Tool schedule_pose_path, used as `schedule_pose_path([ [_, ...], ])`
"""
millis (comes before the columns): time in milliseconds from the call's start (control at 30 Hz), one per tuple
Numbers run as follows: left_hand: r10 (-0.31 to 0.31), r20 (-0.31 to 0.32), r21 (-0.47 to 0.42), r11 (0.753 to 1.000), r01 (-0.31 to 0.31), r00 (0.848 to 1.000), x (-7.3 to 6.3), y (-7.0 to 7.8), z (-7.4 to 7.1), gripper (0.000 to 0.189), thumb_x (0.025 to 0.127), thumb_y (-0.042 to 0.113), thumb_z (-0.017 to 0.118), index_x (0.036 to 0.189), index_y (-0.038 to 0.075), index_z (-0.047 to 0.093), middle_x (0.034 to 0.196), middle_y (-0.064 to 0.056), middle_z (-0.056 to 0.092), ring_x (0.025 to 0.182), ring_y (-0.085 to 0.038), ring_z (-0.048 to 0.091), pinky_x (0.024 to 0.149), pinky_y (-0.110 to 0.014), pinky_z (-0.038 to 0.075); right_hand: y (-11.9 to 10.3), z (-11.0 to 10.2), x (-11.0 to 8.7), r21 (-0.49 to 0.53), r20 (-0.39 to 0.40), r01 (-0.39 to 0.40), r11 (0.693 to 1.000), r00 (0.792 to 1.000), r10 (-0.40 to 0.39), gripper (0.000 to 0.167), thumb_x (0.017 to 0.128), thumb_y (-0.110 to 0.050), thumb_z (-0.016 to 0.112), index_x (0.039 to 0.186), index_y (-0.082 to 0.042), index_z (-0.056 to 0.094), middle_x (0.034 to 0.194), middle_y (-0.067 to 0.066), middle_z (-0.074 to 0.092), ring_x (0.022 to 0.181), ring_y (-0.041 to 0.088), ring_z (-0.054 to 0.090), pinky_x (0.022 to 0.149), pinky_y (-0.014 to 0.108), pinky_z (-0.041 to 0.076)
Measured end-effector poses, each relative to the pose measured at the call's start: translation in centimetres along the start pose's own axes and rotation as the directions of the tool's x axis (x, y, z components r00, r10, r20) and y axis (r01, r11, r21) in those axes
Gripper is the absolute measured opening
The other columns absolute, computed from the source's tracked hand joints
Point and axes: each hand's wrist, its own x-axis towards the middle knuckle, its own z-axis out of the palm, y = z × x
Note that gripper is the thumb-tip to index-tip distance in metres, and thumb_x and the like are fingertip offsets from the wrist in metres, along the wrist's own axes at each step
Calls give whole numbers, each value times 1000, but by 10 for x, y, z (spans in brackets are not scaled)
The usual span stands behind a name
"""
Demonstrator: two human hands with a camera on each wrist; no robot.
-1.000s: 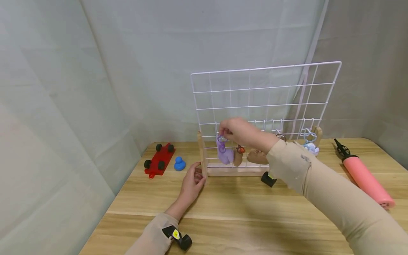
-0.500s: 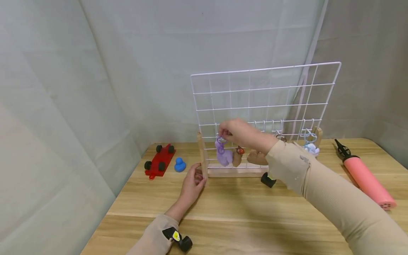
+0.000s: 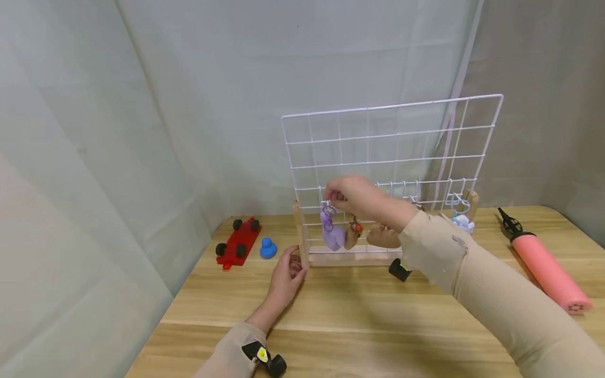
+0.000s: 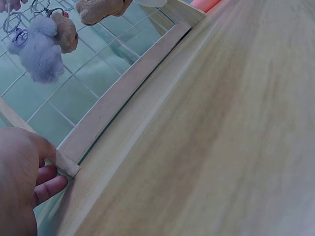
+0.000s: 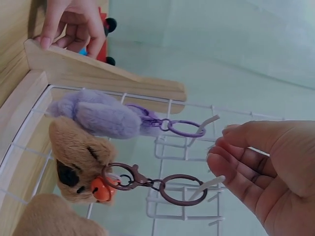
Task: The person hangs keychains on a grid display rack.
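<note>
My left hand grips the wooden side post of a white wire grid rack, thumb low on its front edge. In the right wrist view, a purple plush keychain hangs by its ring from a white hook. The fingertips of my right hand are just off that hook, curved, with nothing seen between them. Beside the purple one hangs a brown plush keychain with an orange bell. Another brown plush is partly hidden by my right arm.
A blue-and-white keychain hangs at the rack's right end. On the wooden table, a red toy car chassis and a blue rubber duck lie left of the rack. A pink hand pump lies to its right.
My right fingertips have come slightly up and away from the purple keychain's ring, which stays on the hook. The left hand holds the post as before. The head view has tilted slightly.
</note>
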Motion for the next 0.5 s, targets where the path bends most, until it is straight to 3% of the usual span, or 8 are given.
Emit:
schedule_pose_path([
  [300, 4, -5, -17, 1000, -4, 1000, -2, -6, -3, 54, 83, -7, 67, 131, -3, 43, 101, -20, 61, 80, -18, 60, 66, -18, 53, -4, -1, -8, 7, -65, 50, 999, 997, -50, 12, 89, -1, 61, 100, 0, 66, 92, 10, 69, 86, 21, 64, 79, 30, 56],
  [500, 43, -27, -5, 999, -43, 999, -1, -7, -6, 55, 83, -4, 69, 132, -3, 43, 102, -20, 60, 81, -24, 61, 69, -23, 55, -5, -2, -17, -36, -124, 100, 994, 987, -104, 11, 88, -3, 64, 99, -1, 66, 92, 8, 69, 86, 19, 64, 78, 31, 56],
])
